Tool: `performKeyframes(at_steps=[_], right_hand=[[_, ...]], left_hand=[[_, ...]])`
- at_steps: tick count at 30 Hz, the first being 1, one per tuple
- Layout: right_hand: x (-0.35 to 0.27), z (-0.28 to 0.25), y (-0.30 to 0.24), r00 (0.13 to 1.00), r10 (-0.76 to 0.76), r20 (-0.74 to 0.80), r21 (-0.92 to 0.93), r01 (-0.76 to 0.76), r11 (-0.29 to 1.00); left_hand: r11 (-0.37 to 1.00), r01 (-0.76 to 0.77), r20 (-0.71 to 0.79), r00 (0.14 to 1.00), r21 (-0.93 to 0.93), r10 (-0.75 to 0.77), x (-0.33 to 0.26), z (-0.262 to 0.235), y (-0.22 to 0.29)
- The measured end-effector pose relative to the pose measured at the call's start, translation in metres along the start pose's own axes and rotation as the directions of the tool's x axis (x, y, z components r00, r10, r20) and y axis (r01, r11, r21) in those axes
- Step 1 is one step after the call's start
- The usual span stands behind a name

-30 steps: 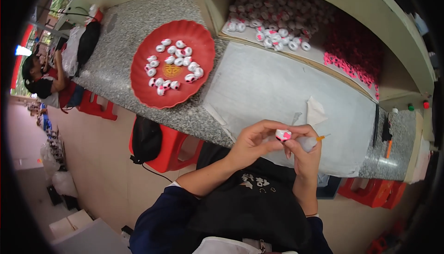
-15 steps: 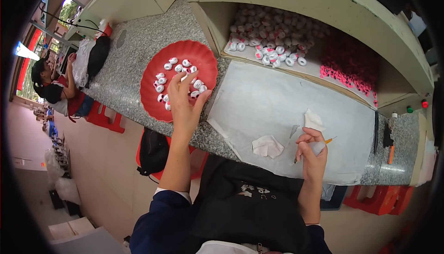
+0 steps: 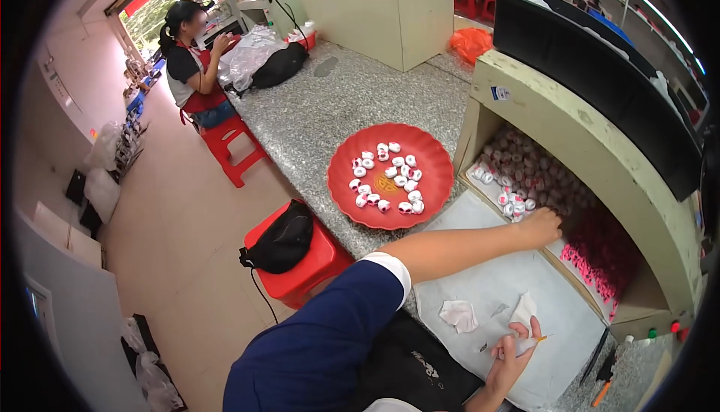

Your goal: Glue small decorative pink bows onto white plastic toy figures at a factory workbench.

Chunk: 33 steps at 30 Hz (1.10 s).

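My left hand [image 3: 541, 226] reaches forward into the open shelf, its fingers down on the heap of small white and red round pieces [image 3: 525, 179]; whether it grips one is hidden. My right hand [image 3: 514, 352] rests near the bench's front edge, holding a thin tool with an orange tip [image 3: 534, 340] and touching a folded white tissue [image 3: 523, 311]. A crumpled white wipe [image 3: 458, 314] lies on the white sheet [image 3: 495, 284] between my arms. To the left, a red plate [image 3: 391, 175] carries several of the same white and red pieces.
Pink pieces [image 3: 592, 258] fill the shelf's right part. A beige box [image 3: 386, 14] stands far back on the speckled bench [image 3: 330, 104]. A red stool with a black bag [image 3: 289, 243] is below; another person [image 3: 195, 67] sits on a red stool at far left.
My left hand left the red plate and swung right into the shelf of pieces. The view turned left. My right hand stayed low with the tool.
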State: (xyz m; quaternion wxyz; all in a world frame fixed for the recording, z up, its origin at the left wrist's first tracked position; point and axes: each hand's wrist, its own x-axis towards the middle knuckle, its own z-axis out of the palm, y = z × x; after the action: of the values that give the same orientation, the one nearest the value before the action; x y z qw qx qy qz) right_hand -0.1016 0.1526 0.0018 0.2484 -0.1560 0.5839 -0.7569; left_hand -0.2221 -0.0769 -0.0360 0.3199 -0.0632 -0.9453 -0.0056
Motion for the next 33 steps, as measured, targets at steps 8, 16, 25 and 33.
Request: performKeyframes(at_steps=[8,16,25,33], right_hand=[[0.002,-0.018,-0.008,0.994,-0.106,0.037,0.026,0.105,0.994],[0.002,-0.008,-0.021,0.981,-0.179,0.078,-0.075,0.185,0.980],[0.009,-0.002,-0.026,0.963,-0.177,-0.203,0.373,0.243,0.895],[0.003,0.021,-0.012,0.954,-0.151,-0.259,0.432,0.254,0.865]], left_hand=[[0.353,0.272,0.115,0.906,-0.895,-0.406,-0.028,-0.099,0.038],[-0.594,0.245,0.565,0.699,-0.766,-0.440,-0.119,-0.154,0.082],[-0.722,0.267,0.692,0.611,-0.638,-0.385,-0.135,-0.110,0.107],[-0.539,0.182,0.523,0.616,-0.822,-0.589,-0.138,-0.140,0.087]])
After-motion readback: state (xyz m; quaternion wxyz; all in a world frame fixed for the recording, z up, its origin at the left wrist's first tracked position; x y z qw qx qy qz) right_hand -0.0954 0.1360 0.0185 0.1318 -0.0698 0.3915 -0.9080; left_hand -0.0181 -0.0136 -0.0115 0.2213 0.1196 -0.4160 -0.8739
